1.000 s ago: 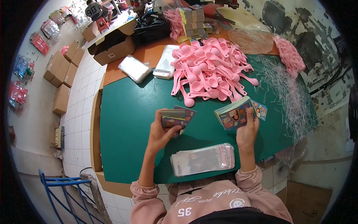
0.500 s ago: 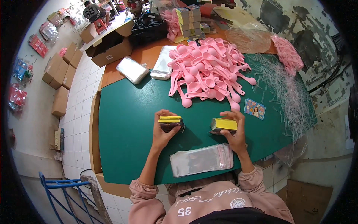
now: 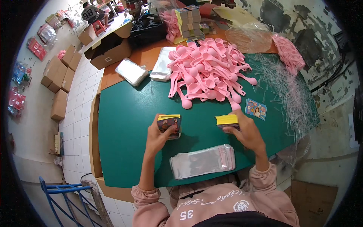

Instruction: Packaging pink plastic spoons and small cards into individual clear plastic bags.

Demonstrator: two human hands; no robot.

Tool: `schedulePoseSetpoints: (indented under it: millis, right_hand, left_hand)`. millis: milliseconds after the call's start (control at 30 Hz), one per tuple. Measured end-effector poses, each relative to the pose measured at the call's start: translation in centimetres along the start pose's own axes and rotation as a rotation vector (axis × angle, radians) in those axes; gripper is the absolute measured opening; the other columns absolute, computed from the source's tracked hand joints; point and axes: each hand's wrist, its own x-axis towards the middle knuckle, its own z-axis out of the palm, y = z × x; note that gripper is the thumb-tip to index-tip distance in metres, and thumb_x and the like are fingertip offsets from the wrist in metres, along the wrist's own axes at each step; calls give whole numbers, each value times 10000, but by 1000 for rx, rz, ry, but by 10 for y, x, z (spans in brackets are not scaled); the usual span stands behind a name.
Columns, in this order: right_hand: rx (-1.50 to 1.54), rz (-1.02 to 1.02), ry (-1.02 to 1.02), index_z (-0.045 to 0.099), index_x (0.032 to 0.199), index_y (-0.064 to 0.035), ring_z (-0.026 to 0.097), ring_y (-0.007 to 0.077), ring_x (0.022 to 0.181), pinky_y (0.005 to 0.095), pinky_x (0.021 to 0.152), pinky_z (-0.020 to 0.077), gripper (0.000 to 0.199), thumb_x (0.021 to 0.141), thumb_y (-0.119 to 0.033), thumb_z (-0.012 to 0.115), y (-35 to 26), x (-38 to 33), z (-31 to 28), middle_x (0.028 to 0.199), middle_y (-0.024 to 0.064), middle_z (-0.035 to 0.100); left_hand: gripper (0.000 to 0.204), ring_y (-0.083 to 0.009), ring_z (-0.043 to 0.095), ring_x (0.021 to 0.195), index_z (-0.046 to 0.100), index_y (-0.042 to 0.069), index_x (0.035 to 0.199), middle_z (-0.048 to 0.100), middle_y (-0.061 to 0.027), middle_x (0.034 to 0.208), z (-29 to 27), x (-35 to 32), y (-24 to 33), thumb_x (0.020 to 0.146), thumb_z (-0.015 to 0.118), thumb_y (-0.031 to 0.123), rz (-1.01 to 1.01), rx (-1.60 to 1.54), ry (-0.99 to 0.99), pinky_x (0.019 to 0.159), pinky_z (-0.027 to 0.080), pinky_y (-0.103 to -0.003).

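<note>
My left hand is closed round a stack of small dark printed cards with yellow edges, its thumb across the front face. A similar stack of yellow-edged cards is gripped in my right hand. Both stacks are held apart from each other above the green table. Between my forearms, near the front edge, lies a pile of clear plastic sleeves. Beyond my hands is a large heap of pink measuring spoons. A few blue printed cards rest to the right of the heap.
Two piles of clear bags lie at the back left, beside an open cardboard box. Banded card stacks stand behind the spoons. Shredded clear plastic covers the right side. A person sits far off at the left.
The left stack has tilted so that its dark printed face shows more. My right hand has turned, its back now more visible, and its stack has risen slightly. Both hands still hold their cards.
</note>
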Motion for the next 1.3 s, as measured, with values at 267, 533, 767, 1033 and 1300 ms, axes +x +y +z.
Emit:
schedulePoseSetpoints:
  millis: [267,533,767,1033,1300]
  right_hand:
    - [-885,-285,-351,452,914,-34,540,250,785,350,651,431,304,710,-164,637,7,8,30,816,91,532]
    - [-698,-312,-430,402,1137,9,483,270,926,374,776,405,601,650,-215,675,2,6,15,968,138,474]
    - [-374,-182,-270,320,1238,1,410,324,1112,390,954,323,743,586,-101,662,28,-14,-26,1165,201,401]
    - [160,123,54,336,1141,-36,517,262,1001,354,891,381,557,641,60,563,51,-38,15,1029,144,520]
    - [234,143,111,323,1144,-48,508,182,989,298,850,416,596,651,81,633,50,-38,24,1034,115,516]
  left_hand:
    - [465,-334,618,662,436,-36,862,611,-206,717,-15,17,5,688,717,292,-38,720,-181,601,481,-374]
    - [760,-345,335,1214,262,8,1305,295,-231,1331,41,7,25,704,698,169,380,715,-278,996,277,-408]
    - [756,-339,293,1258,142,16,1351,277,-208,1361,97,6,-6,741,588,0,309,286,-457,1038,246,-374]
    - [612,-284,350,1235,222,10,1297,351,-194,1310,112,7,-19,757,495,-86,211,41,-470,1011,284,-332]
    - [589,-326,314,1241,212,-31,1290,329,-220,1295,118,-1,-23,751,442,-90,262,218,-460,1026,250,-349]
